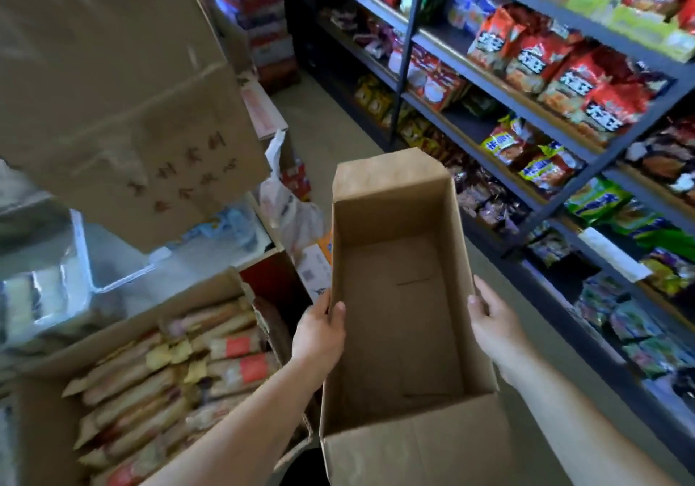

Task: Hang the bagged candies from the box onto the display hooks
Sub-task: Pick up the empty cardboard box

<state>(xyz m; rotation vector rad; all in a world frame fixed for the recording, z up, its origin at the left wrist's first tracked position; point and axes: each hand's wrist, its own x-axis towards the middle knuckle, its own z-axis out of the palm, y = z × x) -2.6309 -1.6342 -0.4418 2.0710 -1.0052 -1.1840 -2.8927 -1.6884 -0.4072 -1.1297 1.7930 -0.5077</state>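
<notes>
An open brown cardboard box [398, 320] is held up in front of me over the aisle, and its inside shows only bare cardboard. My left hand [319, 331] grips its left wall, thumb hooked over the rim. My right hand [492, 320] grips the right wall the same way. No bagged candies and no display hooks can be made out in this view.
Dark metal shelves [519, 109] full of snack bags line the right side. At lower left stands a large carton [124, 331] holding several long wrapped packets. A big cardboard flap [113, 90] hangs at upper left. Plastic bags and small cartons [293, 199] crowd the aisle floor [331, 124] ahead.
</notes>
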